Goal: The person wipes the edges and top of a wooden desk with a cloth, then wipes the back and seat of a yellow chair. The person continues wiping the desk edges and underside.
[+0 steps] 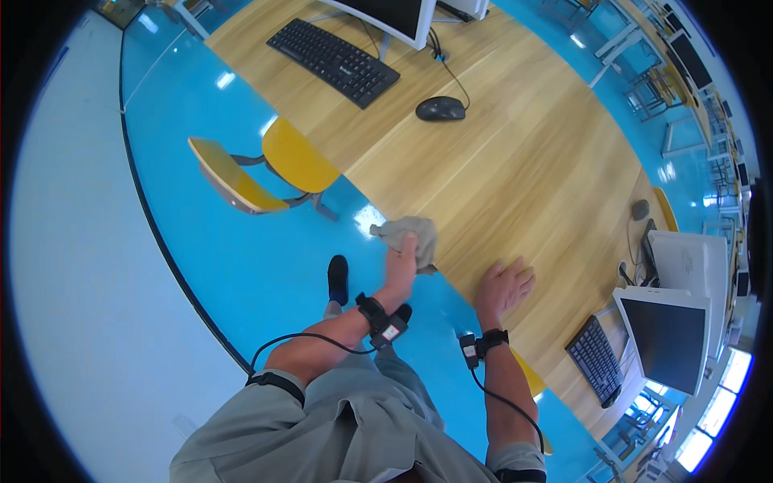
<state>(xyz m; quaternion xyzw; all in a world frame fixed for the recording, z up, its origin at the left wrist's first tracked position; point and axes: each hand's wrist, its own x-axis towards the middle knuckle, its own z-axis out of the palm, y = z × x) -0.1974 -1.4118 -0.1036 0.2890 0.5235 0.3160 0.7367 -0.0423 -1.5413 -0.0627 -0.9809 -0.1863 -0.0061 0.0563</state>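
Observation:
A crumpled grey cloth [416, 232] is in my left hand [401, 268], at the near edge of a wood-grain table [507, 175]. Part of the cloth lies over the table edge and part hangs past it. To the right, my right hand [506, 287] rests on the tabletop, fingers spread a little, holding nothing. Both wrists wear a black strap with a small cabled device.
Toward the far left of the table are a black keyboard [335, 60], a mouse [441, 108] and a monitor [392, 15]. Another monitor [664, 338] and keyboard [596, 361] stand at the right. A yellow chair [299, 160] is beside the left edge, on blue floor [181, 181].

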